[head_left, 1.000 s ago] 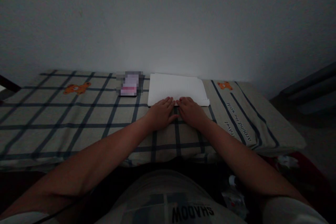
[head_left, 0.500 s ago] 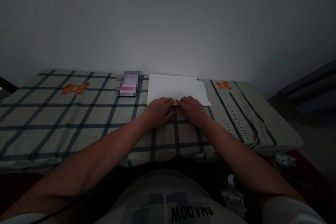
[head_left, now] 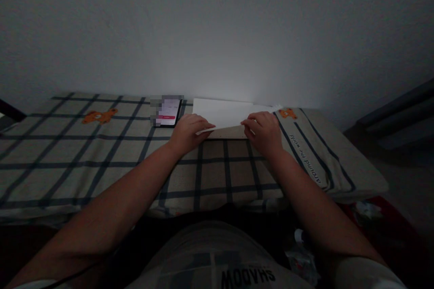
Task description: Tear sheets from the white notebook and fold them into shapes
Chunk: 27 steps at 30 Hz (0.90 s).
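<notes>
A white sheet of paper point(head_left: 222, 113) lies on the checked cloth, its near edge raised a little. My left hand point(head_left: 190, 132) pinches that edge at its left part, thumb below and fingers on top. Toward the right end, my right hand point(head_left: 263, 132) pinches the same sheet between thumb and fingertips. Under the lifted edge shows a flat beige surface point(head_left: 228, 132) with a dark near border; what it belongs to I cannot make out. The sheet's right end has a ragged tip beyond my right hand.
A phone point(head_left: 168, 113) with a lit screen lies left of the paper. The checked cloth point(head_left: 129, 180) with bear prints covers the table, which stands against a grey wall point(head_left: 217, 31). Below the right front edge is a clear plastic bottle point(head_left: 301, 255).
My hands have moved apart from the middle of the near edge. That edge, flat before, is now lifted, and the beige surface beneath has come into view.
</notes>
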Motion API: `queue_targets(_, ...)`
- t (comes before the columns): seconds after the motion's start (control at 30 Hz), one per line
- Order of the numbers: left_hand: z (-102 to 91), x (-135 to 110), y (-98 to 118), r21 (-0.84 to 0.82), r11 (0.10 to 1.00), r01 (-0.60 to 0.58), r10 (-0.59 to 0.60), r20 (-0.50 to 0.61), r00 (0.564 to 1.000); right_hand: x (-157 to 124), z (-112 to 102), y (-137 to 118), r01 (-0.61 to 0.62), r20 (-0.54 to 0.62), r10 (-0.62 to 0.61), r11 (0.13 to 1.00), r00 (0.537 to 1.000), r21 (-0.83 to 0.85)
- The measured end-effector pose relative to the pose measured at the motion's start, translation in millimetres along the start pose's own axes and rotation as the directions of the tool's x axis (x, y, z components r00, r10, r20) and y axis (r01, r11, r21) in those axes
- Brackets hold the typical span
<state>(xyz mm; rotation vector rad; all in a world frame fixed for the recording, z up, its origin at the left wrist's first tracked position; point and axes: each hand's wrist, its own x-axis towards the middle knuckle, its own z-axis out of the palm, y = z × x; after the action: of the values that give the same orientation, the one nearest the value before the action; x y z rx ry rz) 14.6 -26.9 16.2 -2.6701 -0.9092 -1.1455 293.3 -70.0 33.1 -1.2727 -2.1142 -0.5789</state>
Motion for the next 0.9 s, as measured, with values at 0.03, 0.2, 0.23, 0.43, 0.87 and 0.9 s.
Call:
queue_targets(0.03,1.3,-1.7,2.4,-0.012,0.999,-0.049,0.048,-0.056,0.997,0.7,-1.9,-1.0,-0.032,-0.093,0.035,0.999,0.995,0.029)
queue_targets(0.2,5.8,-11.2,16.1,0.04,0.985,-0.17,0.173,-0.126,0.977,2.4,-1.7,-5.7,-0.378,-0.105,0.507,0.75,0.855,0.543)
queue_targets(0.23,6.1,-12.2,19.4,0.085,0.977,-0.197,0.205,-0.098,0.974,2.8,0.7,-5.4,-0.476,0.048,0.59,0.598,0.806,0.644)
queue_targets(0.43,6.0,-7.4,48.1,0.11,0.858,-0.502,0.474,0.209,0.856,7.0,21.6,12.2,-0.725,0.558,0.637,0.004,0.533,0.688)
queue_targets(0.87,-9.5,12.4,4.4,-0.056,0.947,0.316,-0.321,-0.161,0.933,36.1,0.4,21.3,-0.653,0.764,0.061,0.565,0.643,0.504)
queue_targets(0.9,-8.7,14.3,1.2,-0.082,0.923,0.377,-0.383,-0.079,0.921,37.3,2.0,15.4,-0.622,0.772,0.027,0.611,0.635,0.49)
